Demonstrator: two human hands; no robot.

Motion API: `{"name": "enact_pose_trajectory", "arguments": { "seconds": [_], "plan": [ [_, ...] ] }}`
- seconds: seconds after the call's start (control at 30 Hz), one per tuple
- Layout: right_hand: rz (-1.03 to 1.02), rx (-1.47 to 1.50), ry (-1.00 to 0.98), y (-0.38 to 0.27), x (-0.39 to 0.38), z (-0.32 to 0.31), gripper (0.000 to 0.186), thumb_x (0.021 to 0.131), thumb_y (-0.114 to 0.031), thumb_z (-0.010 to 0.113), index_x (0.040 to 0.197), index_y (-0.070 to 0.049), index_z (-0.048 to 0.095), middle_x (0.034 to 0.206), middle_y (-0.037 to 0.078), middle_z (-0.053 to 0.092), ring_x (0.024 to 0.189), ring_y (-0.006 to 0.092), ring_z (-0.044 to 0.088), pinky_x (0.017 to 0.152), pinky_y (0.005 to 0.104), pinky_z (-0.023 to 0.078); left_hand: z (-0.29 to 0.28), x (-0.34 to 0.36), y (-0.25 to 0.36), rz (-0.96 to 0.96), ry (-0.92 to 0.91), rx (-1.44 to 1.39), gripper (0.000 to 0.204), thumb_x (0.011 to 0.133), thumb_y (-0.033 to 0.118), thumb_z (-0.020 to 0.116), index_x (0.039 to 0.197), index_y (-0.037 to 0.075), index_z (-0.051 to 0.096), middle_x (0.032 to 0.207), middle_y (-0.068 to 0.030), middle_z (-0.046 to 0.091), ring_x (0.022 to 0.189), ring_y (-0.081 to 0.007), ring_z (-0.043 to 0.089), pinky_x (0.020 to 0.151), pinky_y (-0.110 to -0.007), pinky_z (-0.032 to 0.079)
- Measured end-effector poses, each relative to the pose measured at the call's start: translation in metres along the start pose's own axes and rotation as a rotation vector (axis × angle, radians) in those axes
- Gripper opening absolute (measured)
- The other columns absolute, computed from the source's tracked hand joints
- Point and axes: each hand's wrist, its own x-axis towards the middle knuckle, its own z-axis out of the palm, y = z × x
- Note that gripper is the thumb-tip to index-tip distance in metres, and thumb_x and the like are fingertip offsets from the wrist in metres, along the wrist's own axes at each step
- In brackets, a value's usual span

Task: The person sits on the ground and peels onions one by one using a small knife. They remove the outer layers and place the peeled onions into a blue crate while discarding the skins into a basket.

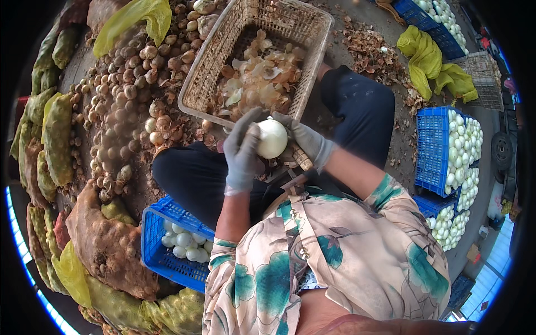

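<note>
While both gloved hands grip the peeled onion (272, 138), the right hand (308, 140) apparently holds a knife.

No labels, signs or screens show, only packaging. Bulging mesh sacks (56, 139) in yellow-green and reddish net curve along the left rim, packed with unpeeled onions. A larger reddish-brown sack (109, 243) lies at lower left, with more green net sacks (167, 312) below it. Empty yellow-green net bags lie crumpled at top left (134, 17) and at upper right on the floor (432, 64). At the far lower right rim sits a small brown box (473, 254), too small to tell more.
</note>
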Motion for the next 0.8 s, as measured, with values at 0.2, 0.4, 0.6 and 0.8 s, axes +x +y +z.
{"name": "enact_pose_trajectory", "arguments": {
  "seconds": [0.2,0.4,0.6,0.8],
  "plan": [
    [-0.135,-0.11,-0.062,-0.003,0.006,-0.029,0.072,0.094,-0.056,0.067,0.141,-0.005,0.052,0.122,0.013,0.07,0.107,0.0231,0.072,0.09,0.0379,0.061,-0.012,0.01,0.0,-0.016,0.23,-0.14,0.052,0.105,0.041,0.054,0.117,-0.007,0.067,0.121,-0.0193,0.069,0.113,-0.0295,0.066,0.099,-0.04,0.051],
    [-0.308,-0.126,-0.066,-0.013,-0.001,-0.034,0.082,0.093,-0.063,0.062,0.144,-0.001,0.048,0.128,0.017,0.067,0.11,0.0291,0.071,0.092,0.0434,0.062,-0.03,0.022,-0.034,0.214,0.451,0.644,0.019,0.09,0.015,0.075,0.083,-0.003,0.073,0.115,-0.0149,0.069,0.097,-0.0252,0.066,0.085,-0.033,0.052],
    [-0.528,-0.526,0.065,-0.04,-0.014,0.022,0.08,0.091,-0.066,0.065,0.135,0.0,0.056,0.112,0.012,0.07,0.091,0.0178,0.071,0.073,0.03,0.058,-0.02,-0.009,0.031,-0.006,0.177,-0.016,0.081,0.087,0.024,0.08,0.153,-0.004,0.041,0.141,-0.0162,0.058,0.128,-0.023,0.056,0.105,-0.036,0.049],
    [-0.588,-0.837,0.048,-0.003,-0.019,0.123,0.046,0.101,-0.041,0.067,0.111,0.004,0.07,0.082,0.006,0.071,0.056,0.0047,0.056,0.053,0.0194,0.044,-0.046,-0.05,0.068,0.065,0.234,-0.57,0.065,0.086,0.017,0.076,0.143,-0.003,0.051,0.124,-0.0189,0.065,0.114,-0.0304,0.066,0.098,-0.045,0.057]
  ]
}}
